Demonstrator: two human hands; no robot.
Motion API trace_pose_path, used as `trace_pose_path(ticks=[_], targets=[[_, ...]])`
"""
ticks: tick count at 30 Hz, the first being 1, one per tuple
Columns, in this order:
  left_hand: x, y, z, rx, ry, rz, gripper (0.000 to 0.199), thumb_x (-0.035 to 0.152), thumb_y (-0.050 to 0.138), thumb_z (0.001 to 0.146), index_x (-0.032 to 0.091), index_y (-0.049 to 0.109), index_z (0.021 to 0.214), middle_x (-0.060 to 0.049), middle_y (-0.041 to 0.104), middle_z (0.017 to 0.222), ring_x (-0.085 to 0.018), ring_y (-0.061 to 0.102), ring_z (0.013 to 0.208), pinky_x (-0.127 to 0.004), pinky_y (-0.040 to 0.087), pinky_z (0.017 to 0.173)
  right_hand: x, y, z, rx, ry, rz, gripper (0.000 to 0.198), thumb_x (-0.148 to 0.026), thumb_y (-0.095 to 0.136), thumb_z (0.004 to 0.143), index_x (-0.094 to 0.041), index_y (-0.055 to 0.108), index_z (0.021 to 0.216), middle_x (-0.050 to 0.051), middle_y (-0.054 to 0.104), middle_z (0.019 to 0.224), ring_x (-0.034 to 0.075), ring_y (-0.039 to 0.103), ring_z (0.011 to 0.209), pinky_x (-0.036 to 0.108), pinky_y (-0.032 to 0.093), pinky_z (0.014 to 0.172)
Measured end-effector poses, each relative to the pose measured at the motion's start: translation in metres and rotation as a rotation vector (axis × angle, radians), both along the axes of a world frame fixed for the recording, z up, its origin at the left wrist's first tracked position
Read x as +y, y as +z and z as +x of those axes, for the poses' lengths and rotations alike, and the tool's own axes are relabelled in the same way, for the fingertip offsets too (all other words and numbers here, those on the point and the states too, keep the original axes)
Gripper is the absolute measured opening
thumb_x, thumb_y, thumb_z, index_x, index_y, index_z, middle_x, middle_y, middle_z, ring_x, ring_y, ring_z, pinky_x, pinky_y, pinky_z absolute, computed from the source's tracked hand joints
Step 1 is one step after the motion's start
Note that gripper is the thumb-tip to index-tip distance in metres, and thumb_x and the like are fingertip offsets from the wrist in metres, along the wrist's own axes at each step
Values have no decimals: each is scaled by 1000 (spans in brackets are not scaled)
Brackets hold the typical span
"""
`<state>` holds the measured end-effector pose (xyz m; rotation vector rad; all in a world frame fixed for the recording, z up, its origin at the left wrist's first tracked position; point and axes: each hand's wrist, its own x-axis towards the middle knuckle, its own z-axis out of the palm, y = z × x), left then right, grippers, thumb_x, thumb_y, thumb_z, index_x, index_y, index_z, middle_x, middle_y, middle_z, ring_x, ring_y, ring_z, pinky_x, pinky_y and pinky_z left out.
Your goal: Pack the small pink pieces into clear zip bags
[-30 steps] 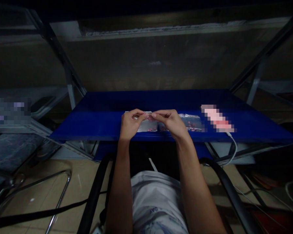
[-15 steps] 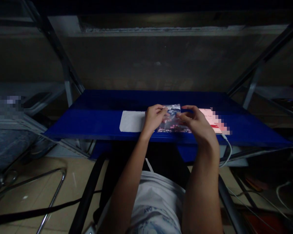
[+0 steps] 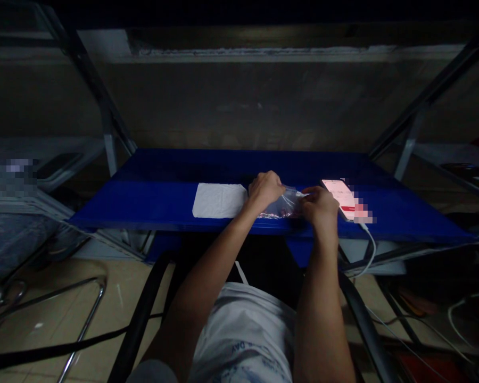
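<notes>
Nearest, the forearms reach out from a white shirt [image 3: 243,324], passing between two black armrests [image 3: 355,298], a seated posture that probably lets both hands work at the counter's close edge. At 12 o'clock from the body a clear plastic bag [image 3: 289,201] lies on the blue counter [image 3: 155,186], with reddish bits low inside it, too dim to make out. The left hand [image 3: 266,187], at the bag's 10 o'clock, is curled nearly closed on its edge, seemingly to steady the limp film. The right hand [image 3: 320,205] is half curled at the bag's 3 o'clock, fingertips at that side; how firmly it grips I cannot tell. A white sheet [image 3: 219,200] lies flat at 9 o'clock, just beside the left forearm, perhaps kept aside to leave the middle free. Beyond the right hand, a lit phone [image 3: 337,197] rests face up, likely so its screen can be read, its white cable [image 3: 372,247] dropping over the edge; farthest, at 12 o'clock, stands a dark wall [image 3: 239,106]
</notes>
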<state>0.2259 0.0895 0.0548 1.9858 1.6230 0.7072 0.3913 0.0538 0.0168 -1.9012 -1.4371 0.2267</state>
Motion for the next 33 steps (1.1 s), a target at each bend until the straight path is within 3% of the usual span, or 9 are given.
trace_pose_path(ticks=[7, 11, 15, 17, 20, 23, 25, 28, 33], targets=[[6, -15, -1, 104, -64, 68, 21, 34, 70, 90, 22, 80, 104, -13, 79, 114, -28, 72, 109, -38, 56, 91, -2, -3, -4, -101, 35, -15, 35, -13, 57, 74, -13, 77, 102, 11, 73, 78, 25, 66, 74, 34, 47, 75], [5, -11, -7, 98, -49, 117, 30, 41, 70, 93, 19, 79, 111, -15, 78, 115, -28, 72, 111, -38, 55, 94, -2, -1, -2, -84, 33, 23, 29, -21, 61, 78, -14, 77, 101, 11, 73, 82, 26, 66, 76, 36, 47, 77], [-22, 2, -38, -34, -33, 205, 33, 41, 64, 98, 16, 78, 115, -11, 79, 99, -22, 73, 96, -31, 54, 90, -4, 10, -6, -46, -46, 155, 24, -25, 58, 82, -14, 77, 93, 14, 74, 84, 27, 66, 78, 39, 47, 79], [-44, 5, -67, -122, 85, 254, 31, 41, 60, 100, 18, 79, 112, -7, 78, 88, -19, 72, 84, -29, 53, 83, -6, 19, -20, -23, -48, 232, 24, -26, 56, 85, -14, 76, 92, 15, 74, 87, 28, 66, 79, 40, 47, 81], [-71, -3, -117, -118, 366, 284, 26, 36, 62, 99, 19, 80, 104, -8, 78, 88, -20, 72, 83, -30, 52, 81, -10, 30, -62, 58, 117, 301, 24, -28, 55, 91, -15, 74, 95, 14, 75, 91, 26, 67, 81, 38, 48, 81], [-81, -22, -158, -70, 548, 281, 27, 34, 61, 99, 16, 79, 109, -10, 77, 90, -22, 72, 85, -31, 52, 85, -16, 30, -114, 183, 538, 221, 20, -27, 55, 95, -18, 73, 97, 8, 77, 92, 21, 69, 81, 32, 49, 79], [-80, -36, -175, -41, 580, 292, 29, 34, 65, 96, 15, 77, 114, -9, 75, 89, -22, 71, 86, -31, 53, 86, -19, 21, -144, 166, 737, 145, 16, -20, 57, 95, -19, 73, 96, 7, 77, 95, 20, 70, 85, 31, 49, 81], [-77, -51, -183, 29, 554, 284, 25, 26, 67, 93, 15, 77, 114, -8, 74, 95, -21, 69, 89, -31, 52, 89, -24, 0, -169, 18, 773, 129, 21, -8, 54, 94, -15, 73, 100, 12, 77, 102, 23, 69, 95, 33, 50, 90], [-76, -58, -186, 47, 528, 247, 25, 18, 63, 93, 18, 77, 114, -8, 74, 104, -20, 68, 91, -29, 52, 88, -33, -25, -174, -123, 767, 193, 30, -5, 48, 96, -13, 73, 110, 15, 76, 111, 28, 64, 112, 39, 48, 102]])
